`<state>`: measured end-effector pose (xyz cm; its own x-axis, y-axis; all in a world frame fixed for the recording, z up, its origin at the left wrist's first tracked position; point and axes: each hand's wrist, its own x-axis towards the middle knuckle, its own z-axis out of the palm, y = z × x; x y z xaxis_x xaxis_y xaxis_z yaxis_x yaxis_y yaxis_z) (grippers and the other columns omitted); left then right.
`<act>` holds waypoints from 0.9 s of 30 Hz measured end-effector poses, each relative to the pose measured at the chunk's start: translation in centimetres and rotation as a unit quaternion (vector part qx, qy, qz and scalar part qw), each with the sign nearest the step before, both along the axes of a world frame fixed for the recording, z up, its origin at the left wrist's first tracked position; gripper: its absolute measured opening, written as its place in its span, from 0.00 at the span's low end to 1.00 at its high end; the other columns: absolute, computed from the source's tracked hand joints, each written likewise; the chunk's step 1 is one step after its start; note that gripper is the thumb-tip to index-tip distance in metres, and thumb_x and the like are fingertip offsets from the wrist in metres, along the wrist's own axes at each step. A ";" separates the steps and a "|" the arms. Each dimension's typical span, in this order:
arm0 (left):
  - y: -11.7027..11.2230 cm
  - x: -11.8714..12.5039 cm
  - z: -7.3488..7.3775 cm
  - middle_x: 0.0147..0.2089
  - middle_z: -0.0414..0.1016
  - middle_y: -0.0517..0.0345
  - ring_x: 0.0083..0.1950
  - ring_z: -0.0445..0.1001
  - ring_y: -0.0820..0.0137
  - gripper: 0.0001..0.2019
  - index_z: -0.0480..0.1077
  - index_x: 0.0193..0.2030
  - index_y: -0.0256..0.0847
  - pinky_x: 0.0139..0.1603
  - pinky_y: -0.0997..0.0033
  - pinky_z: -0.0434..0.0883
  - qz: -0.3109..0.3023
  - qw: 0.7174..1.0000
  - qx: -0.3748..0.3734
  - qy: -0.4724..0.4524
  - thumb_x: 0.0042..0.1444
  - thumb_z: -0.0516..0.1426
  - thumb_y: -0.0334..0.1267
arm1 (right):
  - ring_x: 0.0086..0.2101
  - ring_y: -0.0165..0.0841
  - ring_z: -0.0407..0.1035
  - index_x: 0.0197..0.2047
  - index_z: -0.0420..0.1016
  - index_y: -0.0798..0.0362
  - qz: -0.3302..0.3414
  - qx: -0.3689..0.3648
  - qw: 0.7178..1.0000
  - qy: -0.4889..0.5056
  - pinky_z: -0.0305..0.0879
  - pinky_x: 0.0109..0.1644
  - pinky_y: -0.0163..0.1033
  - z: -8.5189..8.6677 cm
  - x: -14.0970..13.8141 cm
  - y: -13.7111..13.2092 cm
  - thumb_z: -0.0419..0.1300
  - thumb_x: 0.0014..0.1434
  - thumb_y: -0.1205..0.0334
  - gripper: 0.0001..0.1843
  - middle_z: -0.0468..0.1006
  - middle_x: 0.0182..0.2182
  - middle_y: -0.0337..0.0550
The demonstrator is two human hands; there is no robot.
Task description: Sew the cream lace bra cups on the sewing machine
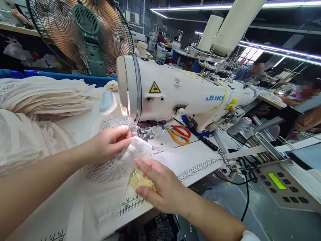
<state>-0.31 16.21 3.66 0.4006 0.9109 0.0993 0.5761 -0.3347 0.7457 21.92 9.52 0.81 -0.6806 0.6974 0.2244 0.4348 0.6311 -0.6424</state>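
My left hand (112,142) is closed in a pinch on the edge of a sheer white lace fabric (107,172), right beside the needle area of a white sewing machine (160,90). The fabric spreads over the white table and hangs toward me. To the right, my right hand (163,187) has its thumb and fingers apart. Its fingertips are near the fabric's right edge, over a shiny yellowish patch (140,179) on the table; whether they touch the cloth I cannot tell. A white strip runs from the presser foot, and the needle tip is hard to make out.
Red-and-orange-handled pliers (179,134) lie on the machine bed. Piled white fabric pieces (45,100) fill the left side. A large fan (85,36) stands behind. At right are a control panel (281,184) and cables. Printed rulers mark the table edge; people sit further back.
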 end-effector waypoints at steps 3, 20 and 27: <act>0.2 0.2 0.5 0.20 0.54 0.69 0.21 0.53 0.76 0.14 0.55 0.29 0.44 0.19 0.76 0.55 0.066 0.995 -0.050 -0.047 0.55 0.48 0.52 | 0.45 0.35 0.71 0.60 0.68 0.60 0.050 -0.027 0.998 0.010 0.67 0.49 0.37 -0.2 -1.6 -0.1 0.56 0.63 0.57 0.25 0.78 0.45 0.51; -1.9 2.7 -0.5 0.46 0.68 0.43 0.31 0.73 0.60 0.35 0.54 0.70 0.49 0.25 0.66 0.62 0.058 0.875 -0.061 0.477 0.54 0.43 0.23 | 0.35 0.33 0.67 0.45 0.77 0.55 -0.108 -0.031 0.976 -0.186 0.57 0.37 0.35 0.4 -0.9 3.2 0.54 0.64 0.63 0.12 0.76 0.33 0.45; -0.7 2.8 -0.4 0.45 0.68 0.42 0.33 0.73 0.58 0.33 0.58 0.68 0.47 0.27 0.63 0.64 0.063 0.883 -0.056 0.462 0.55 0.42 0.23 | 0.34 0.32 0.63 0.45 0.76 0.55 -0.101 -0.023 0.968 -0.228 0.53 0.35 0.35 0.7 -1.0 4.0 0.52 0.65 0.64 0.12 0.71 0.31 0.43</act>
<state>2.53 15.50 3.24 0.1582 0.9375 -0.3098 0.9832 -0.1785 -0.0382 20.90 13.54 1.51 -0.5508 0.8284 -0.1017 0.7912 0.4795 -0.3795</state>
